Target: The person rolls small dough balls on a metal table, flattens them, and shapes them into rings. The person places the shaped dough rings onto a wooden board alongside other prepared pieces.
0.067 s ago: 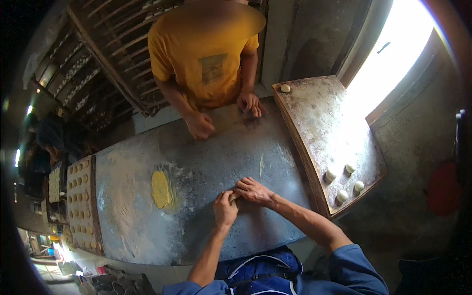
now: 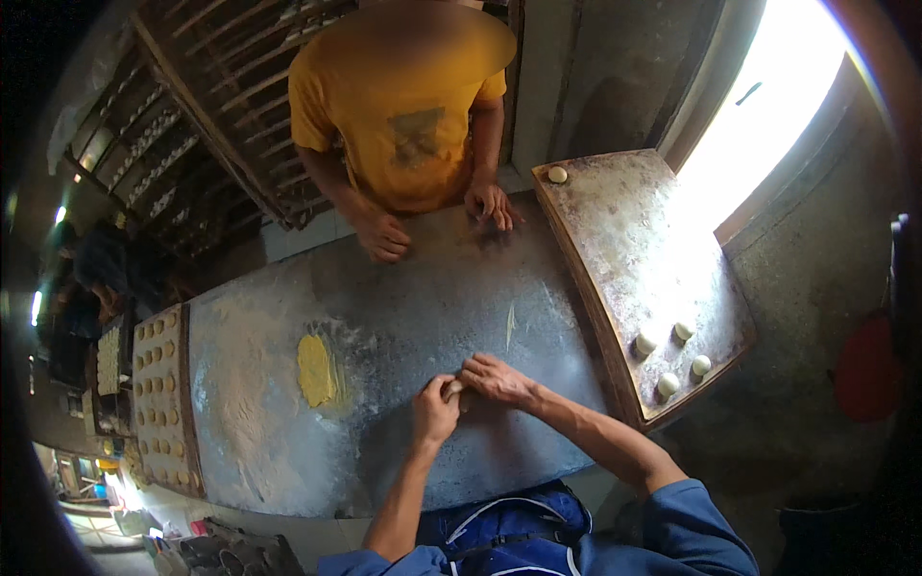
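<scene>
dough (image 2: 465, 399) sits between the hands above the table (image 2: 413, 312), right of left hand (image 2: 437, 411), under right hand (image 2: 495, 378); both curled round it, neither nearer (long axis hidden, cannot tell).

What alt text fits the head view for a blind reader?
A person's left hand and right hand hold a pale lump over a grey table. A yellow patch lies to the left, a board with five pale balls to the right; a co-worker stands opposite.
</scene>
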Motion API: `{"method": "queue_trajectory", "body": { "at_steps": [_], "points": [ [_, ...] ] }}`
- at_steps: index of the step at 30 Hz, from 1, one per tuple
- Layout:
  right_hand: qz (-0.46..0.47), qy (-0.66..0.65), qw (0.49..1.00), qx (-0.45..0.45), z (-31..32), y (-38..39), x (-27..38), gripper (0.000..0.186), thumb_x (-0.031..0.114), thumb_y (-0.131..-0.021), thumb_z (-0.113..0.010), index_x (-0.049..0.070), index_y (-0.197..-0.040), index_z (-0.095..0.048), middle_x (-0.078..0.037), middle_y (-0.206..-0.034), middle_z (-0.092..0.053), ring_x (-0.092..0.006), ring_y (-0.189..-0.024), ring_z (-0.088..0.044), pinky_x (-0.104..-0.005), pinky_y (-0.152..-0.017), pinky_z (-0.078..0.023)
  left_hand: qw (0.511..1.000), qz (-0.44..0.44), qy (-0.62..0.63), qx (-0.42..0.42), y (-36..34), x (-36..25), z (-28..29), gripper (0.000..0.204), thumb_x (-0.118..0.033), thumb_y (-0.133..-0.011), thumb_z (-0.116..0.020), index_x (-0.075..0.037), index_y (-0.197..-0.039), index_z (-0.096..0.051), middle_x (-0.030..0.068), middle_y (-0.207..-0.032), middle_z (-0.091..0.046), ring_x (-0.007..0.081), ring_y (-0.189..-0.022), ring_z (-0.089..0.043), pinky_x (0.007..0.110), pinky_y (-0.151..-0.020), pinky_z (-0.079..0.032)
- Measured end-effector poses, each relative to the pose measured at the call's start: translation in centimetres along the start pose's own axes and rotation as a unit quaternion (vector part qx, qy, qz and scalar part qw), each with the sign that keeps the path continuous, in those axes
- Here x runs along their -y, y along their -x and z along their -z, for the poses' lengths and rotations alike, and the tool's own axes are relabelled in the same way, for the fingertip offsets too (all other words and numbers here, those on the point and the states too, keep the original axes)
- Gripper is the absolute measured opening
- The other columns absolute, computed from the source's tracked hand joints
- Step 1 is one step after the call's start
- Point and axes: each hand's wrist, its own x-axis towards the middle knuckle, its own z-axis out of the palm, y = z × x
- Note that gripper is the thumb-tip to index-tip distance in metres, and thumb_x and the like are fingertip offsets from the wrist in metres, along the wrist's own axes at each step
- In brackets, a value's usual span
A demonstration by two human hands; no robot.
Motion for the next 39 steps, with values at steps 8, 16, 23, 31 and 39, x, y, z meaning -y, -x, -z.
{"method": "queue_trajectory", "body": {
  "at_steps": [8,16,23,31,39],
  "points": [
    [-0.105,-0.118,0.987,0.010,9.6,5.1,6.8,0.025,0.013,-0.092,-0.056,-0.001,-0.112,-0.055,-0.016,-0.103,-0.061,-0.0339,-0.099,-0.062,-0.0432,-0.081,-0.050,0.963,0.033,0.040,0.265,2.8,-11.6,3.3,0.044,-0.039,-0.107,-0.048,0.001,-0.124,-0.059,0.0087,-0.094,-0.067,0.0189,-0.083,-0.063,0.035,-0.080,-0.053],
    [-0.132,-0.059,0.989,-0.018,11.4,10.8,11.4,0.065,0.021,-0.098,-0.055,-0.011,-0.150,-0.035,-0.014,-0.100,-0.060,-0.0257,-0.092,-0.058,-0.0361,-0.079,-0.043,0.949,0.003,-0.088,0.303,5.3,-10.3,-1.2,0.035,-0.024,-0.099,-0.049,0.005,-0.114,-0.062,0.0132,-0.094,-0.070,0.0258,-0.088,-0.067,0.038,-0.079,-0.052],
    [-0.063,0.054,0.994,-0.065,10.3,14.1,10.0,0.066,0.030,-0.103,-0.050,-0.014,-0.150,-0.034,-0.009,-0.089,-0.062,-0.0203,-0.089,-0.055,-0.0339,-0.078,-0.040,0.922,0.024,-0.039,0.385,5.5,-13.2,-2.1,0.046,-0.038,-0.104,-0.056,0.006,-0.116,-0.060,0.0087,-0.101,-0.066,0.0180,-0.091,-0.061,0.033,-0.082,-0.051],
    [-0.051,0.114,0.992,-0.004,13.6,15.7,9.1,0.050,0.028,-0.103,-0.049,-0.015,-0.127,-0.055,-0.006,-0.076,-0.058,-0.0190,-0.074,-0.057,-0.0358,-0.056,-0.043,0.961,-0.126,0.021,0.245,6.8,-13.8,-6.2,0.030,-0.026,-0.106,-0.051,0.002,-0.096,-0.058,0.0154,-0.080,-0.065,0.0312,-0.071,-0.064,0.039,-0.066,-0.050],
    [-0.002,-0.640,0.750,0.166,16.8,12.9,8.9,0.035,0.029,-0.109,-0.048,-0.003,-0.109,-0.061,-0.014,-0.090,-0.063,-0.0305,-0.080,-0.060,-0.0384,-0.072,-0.051,0.966,-0.127,0.037,0.221,7.3,-12.1,-3.1,0.031,-0.027,-0.106,-0.045,-0.001,-0.095,-0.059,0.0174,-0.084,-0.057,0.0349,-0.079,-0.059,0.045,-0.073,-0.047]
  ]
}}
